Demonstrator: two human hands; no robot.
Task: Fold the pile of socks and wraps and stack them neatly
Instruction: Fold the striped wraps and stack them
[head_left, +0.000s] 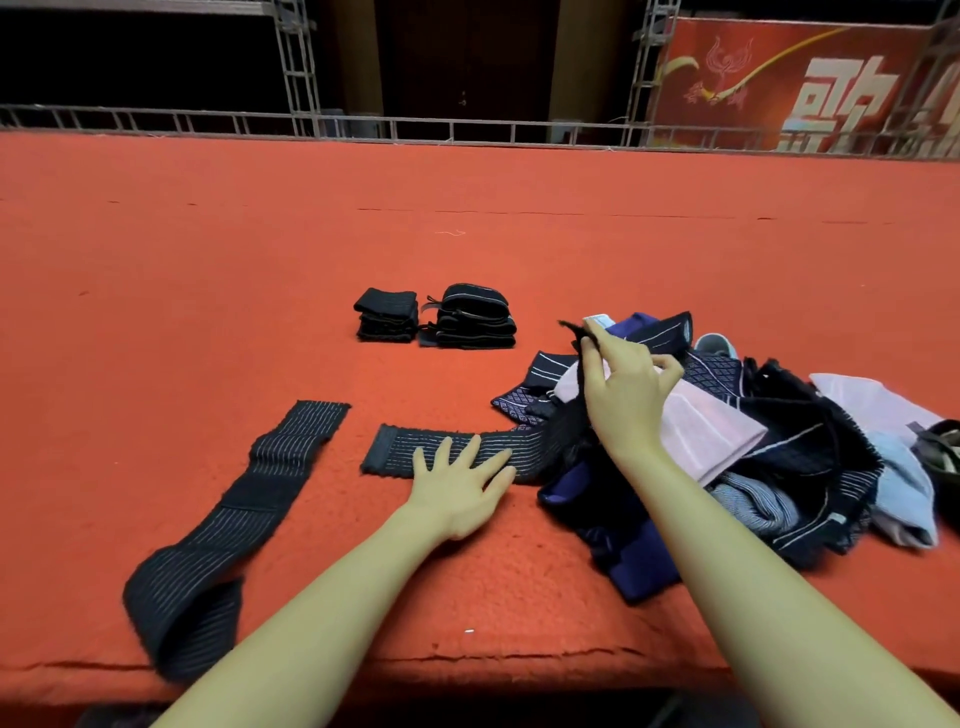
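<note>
So we're mid-sort on the red felt table (260, 312) here. Our left hand (460, 486) is flat, fingers spread, pressing down on a black ribbed wrap (447, 441) that's stretched out near the front edge. That wrap's long axis runs left to right across the table: its free end points toward the left side, and the other end disappears into the unsorted pile (753, 457) on the right.

Our right hand (631, 395) is up over the pile's left edge, thumb and fingers pinching a thin black strip (582, 364) that hangs down into the heap. It looks like it could be the far end of the same wrap, but honestly we can't tell from here, it's all dark fabric tangled together.

The bit that matters for the next move: the wrap lies straight across in front of us, with the left hand pinning the free stretch and the right hand much nearer the buried end. So our guess is the right hand pulls it clear while the left holds it down, then we fold along the length.

There's also a second, longer ribbed wrap (234, 519) lying open toward the front left corner, angled diagonally and not folded yet. Two finished stacks sit side by side further back, mid-table: a small black stack (387, 314) and a taller striped stack (475, 317) just right of it. Loads of socks left in that pile.
</note>
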